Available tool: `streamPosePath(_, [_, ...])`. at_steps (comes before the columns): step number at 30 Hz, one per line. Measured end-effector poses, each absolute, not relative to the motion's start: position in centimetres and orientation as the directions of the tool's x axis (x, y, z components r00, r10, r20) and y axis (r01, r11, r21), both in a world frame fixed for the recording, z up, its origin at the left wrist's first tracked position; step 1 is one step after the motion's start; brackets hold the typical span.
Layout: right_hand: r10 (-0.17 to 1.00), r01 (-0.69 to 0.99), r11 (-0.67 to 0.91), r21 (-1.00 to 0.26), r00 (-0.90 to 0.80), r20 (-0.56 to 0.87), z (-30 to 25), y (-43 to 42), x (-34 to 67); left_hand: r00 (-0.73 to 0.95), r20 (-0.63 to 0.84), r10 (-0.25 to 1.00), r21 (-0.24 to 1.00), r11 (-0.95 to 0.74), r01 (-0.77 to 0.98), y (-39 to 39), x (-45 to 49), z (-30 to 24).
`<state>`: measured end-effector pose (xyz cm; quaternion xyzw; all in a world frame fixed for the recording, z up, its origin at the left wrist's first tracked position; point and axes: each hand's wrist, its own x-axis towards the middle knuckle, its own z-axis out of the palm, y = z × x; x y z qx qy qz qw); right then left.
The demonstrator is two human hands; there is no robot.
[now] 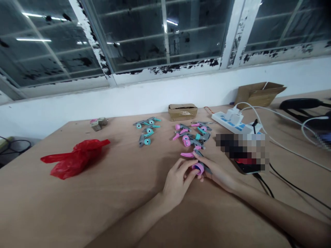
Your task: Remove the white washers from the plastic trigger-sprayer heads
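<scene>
Both of my hands are on one trigger spray head with a grey body, a pink lever and a pink collar. My left hand pinches the collar, whose open end faces toward me. My right hand is closed around the grey body; its fingers are partly hidden behind the piece. Just beyond lies a loose group of similar heads, mostly pink and grey, with teal ones among them. Farther left, several teal and grey spray heads lie in a separate group.
A red plastic bag lies at left, with small grey blocks behind it. An open cardboard box stands by the wall; another box is at right. A power strip and white cables run along the right side.
</scene>
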<state>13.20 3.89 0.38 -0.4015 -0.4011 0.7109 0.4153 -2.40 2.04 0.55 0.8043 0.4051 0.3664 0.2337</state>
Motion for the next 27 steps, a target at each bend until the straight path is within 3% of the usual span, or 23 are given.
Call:
streamPosePath(3, [0.912, -0.220, -0.345, -0.913, -0.308, -0.271, 0.3, 3.9, 13.1, 0.445, 0.441, 0.780, 0.600, -0.624, 0.500, 2.9, -3.4, 0.6])
streamPosePath(5, [0.916, -0.182, -0.346, -0.920, -0.279, -0.289, 0.2, 3.9, 13.0, 0.393, 0.518, 0.760, 0.479, -0.638, 0.603, 4.5, -4.9, 0.8])
streamPosePath(8, [0.920, -0.144, -0.342, -0.929, -0.253, -0.299, 0.2, 4.0, 12.9, 0.150, 0.630, 0.762, 0.293, -0.412, 0.863, 8.4, -8.3, 1.1])
streamPosePath(10, [0.920, -0.132, -0.339, -0.931, -0.251, -0.300, 0.2, 4.0, 12.8, 0.023, 0.607, 0.794, 0.251, -0.219, 0.943, 11.0, -10.6, 1.2])
streamPosePath(12, [0.920, -0.136, -0.343, -0.929, -0.250, -0.303, 0.2, 4.0, 12.8, -0.069, 0.483, 0.873, 0.267, -0.072, 0.961, 12.9, -12.5, 1.2])
streamPosePath(14, [0.917, -0.156, -0.351, -0.923, -0.255, -0.306, 0.2, 4.0, 12.7, -0.079, 0.425, 0.902, 0.280, -0.048, 0.959, 13.5, -13.7, 1.2])
streamPosePath(23, [0.912, -0.225, -0.400, -0.888, -0.192, -0.362, 0.0, 4.3, 12.6, 0.232, 0.327, 0.916, 0.322, -0.339, 0.884, 6.0, -13.8, 1.2])
streamPosePath(27, [0.914, -0.238, -0.397, -0.886, -0.188, -0.359, -0.7, 4.5, 12.5, 0.219, 0.312, 0.924, 0.454, -0.348, 0.820, 7.7, -13.9, 2.1])
